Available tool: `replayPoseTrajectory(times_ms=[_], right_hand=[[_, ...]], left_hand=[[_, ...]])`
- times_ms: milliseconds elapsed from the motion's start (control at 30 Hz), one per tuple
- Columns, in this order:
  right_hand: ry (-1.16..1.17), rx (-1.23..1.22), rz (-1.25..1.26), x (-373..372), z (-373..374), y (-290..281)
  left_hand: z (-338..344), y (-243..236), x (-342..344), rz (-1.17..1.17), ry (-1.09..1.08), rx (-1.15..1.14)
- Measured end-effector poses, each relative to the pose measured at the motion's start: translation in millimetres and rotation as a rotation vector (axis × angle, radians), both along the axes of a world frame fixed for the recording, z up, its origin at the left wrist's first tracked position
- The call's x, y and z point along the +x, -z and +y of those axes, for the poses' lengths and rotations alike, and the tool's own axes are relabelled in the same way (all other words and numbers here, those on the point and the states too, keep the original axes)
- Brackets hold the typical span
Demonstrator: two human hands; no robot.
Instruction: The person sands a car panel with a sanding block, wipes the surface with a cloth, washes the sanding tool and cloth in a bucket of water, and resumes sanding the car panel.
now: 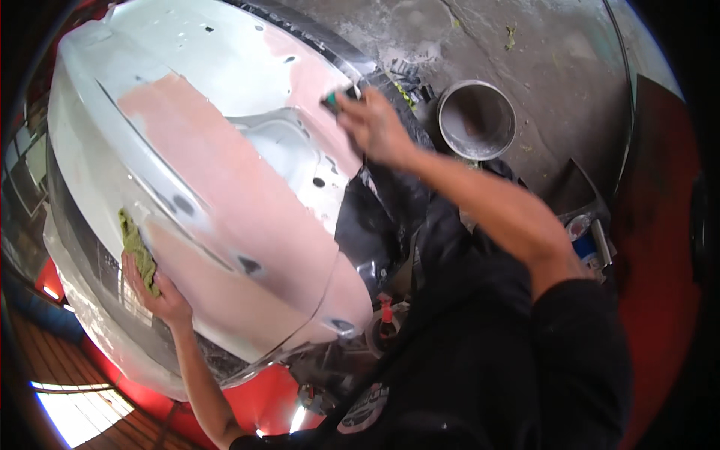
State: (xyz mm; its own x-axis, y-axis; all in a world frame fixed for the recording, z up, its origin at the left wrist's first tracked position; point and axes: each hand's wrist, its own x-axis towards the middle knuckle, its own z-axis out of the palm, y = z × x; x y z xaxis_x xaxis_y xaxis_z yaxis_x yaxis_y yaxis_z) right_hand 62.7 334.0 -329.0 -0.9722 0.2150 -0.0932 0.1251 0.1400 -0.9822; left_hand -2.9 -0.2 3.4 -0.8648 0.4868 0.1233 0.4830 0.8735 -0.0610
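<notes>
A car body panel [202, 135], white with broad patches of pink, spreads out in front of me. At its left side my left hand [160, 296] holds a crumpled olive-green cloth [136, 246] against the surface. My right hand [376, 127], slightly blurred, is bent over the panel's right edge. Its fingers close on a small dark block with a green part [331, 99], which lies at the pink strip there. Whether that is a sanding block is too blurred to tell. Between the hands is a white recess [281, 146] with small holes.
A round bucket [477, 120] stands on the stained concrete floor [547, 45] to the right. Black plastic sheeting [367, 225] hangs along the panel's near right edge. Clear film [97, 315] covers the left side. A red bottle [386, 319] is near my body, and a red panel [660, 247] rises at far right.
</notes>
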Motion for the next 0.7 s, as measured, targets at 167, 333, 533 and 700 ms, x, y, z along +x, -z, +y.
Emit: replayPoseTrajectory(times_ms=[167,333,533,700], right_hand=[[0.039,0.077,0.204,-3.6,2.3,6.4],[0.022,0.007,0.018,3.8,-5.7,3.8],[0.059,0.154,0.019,-27.6,7.9,20.5],[0.008,-0.016,-0.023,19.2,-8.2,-8.4]], left_hand=[[2.0,-11.0,2.6,0.038,0.026,0.004],[3.3,-2.3,4.7,-0.006,-0.033,0.033],[2.7,-2.7,1.1,0.007,-0.009,0.027],[0.2,-8.6,3.8,0.005,-0.013,-0.013]])
